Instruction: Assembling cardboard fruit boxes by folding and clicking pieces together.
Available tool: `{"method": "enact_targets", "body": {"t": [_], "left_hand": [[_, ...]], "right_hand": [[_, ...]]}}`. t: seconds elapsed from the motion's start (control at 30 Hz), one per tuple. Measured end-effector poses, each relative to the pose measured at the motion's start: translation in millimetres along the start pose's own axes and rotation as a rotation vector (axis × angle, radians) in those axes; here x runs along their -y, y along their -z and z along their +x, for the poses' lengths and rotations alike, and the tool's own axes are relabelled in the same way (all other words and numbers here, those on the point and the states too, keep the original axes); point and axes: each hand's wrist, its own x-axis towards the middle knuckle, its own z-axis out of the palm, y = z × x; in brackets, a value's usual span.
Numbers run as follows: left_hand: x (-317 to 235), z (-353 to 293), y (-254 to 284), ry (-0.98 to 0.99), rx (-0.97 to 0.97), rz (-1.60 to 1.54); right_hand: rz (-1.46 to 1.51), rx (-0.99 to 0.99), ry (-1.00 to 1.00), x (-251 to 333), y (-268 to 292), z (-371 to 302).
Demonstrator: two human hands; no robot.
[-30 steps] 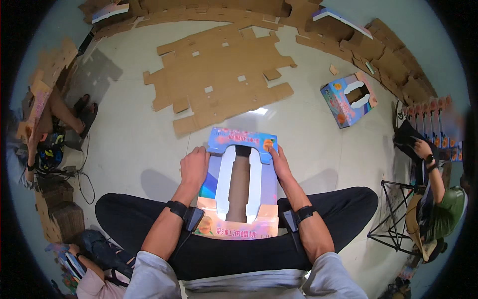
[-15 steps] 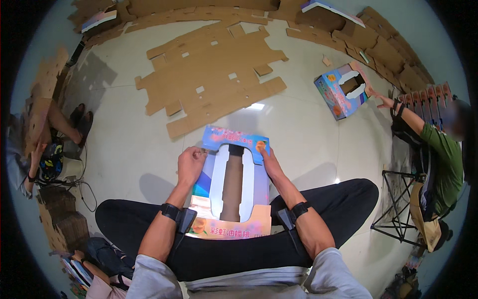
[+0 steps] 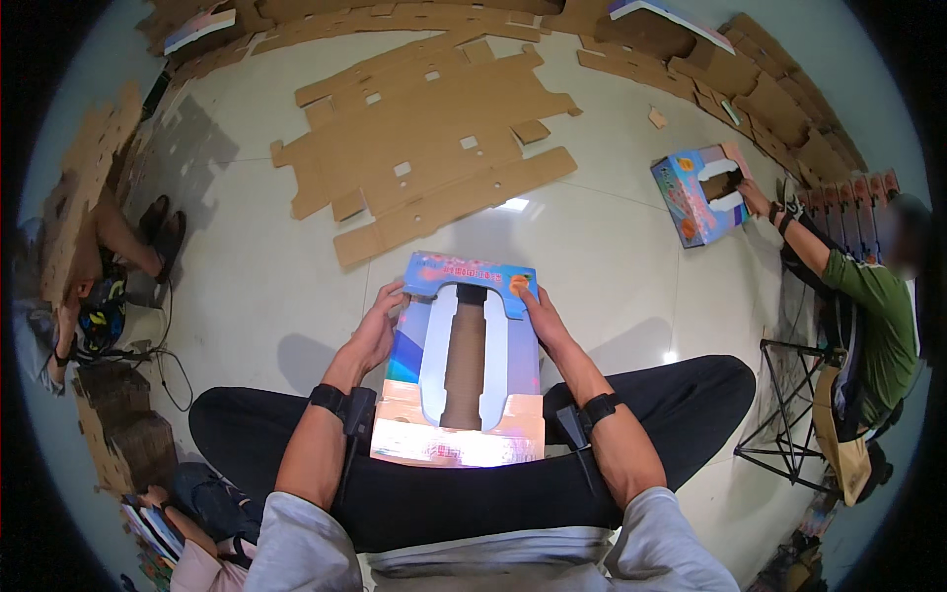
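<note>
A colourful cardboard carton (image 3: 398,397), blue at its far end and peach-orange at the near end, sits in front of my crossed legs. Its top has a long opening edged by white flaps, and brown cardboard shows inside. My left hand (image 3: 377,324) grips the far left edge, its fingertips at the blue corner. On the opposite side my right hand (image 3: 544,318) holds the far right edge, thumb on the blue top panel and the other fingers mostly hidden behind the side wall.
Beyond the carton, flat brown cardboard blanks (image 3: 335,148) lie on the pale tiled floor. At right, a co-worker's hand (image 3: 755,197) holds a similar carton (image 3: 681,202), near a folding stool (image 3: 789,414). Another person's legs (image 3: 128,237), a cable and stacked cardboard (image 3: 123,434) are at left.
My left hand has shifted from a pinch above the left edge to a grip on the carton's far left corner. The carton has tilted slightly. The co-worker's carton has moved right.
</note>
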Motion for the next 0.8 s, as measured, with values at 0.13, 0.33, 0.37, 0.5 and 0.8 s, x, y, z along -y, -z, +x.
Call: {"method": "enact_targets", "body": {"t": [0.13,0.33,0.37,0.5,0.8], "left_hand": [[12,8,9,-0.083,0.019,0.219],[12,9,17,-0.273,0.015,0.594],[8,8,17,-0.159,0.008,0.536],[-5,5,6,-0.105,0.027,0.419],[4,15,4,0.044,-0.166,0.445]], "right_hand": [[0.025,-0.016,-0.026,-4,2,1],[0.003,-0.026,-0.027,-4,0,2],[0.006,-0.015,-0.006,-3,0,2],[0.004,-0.007,-0.020,1,0,-3],[0.121,0.054,-0.037,6,1,-11]]}}
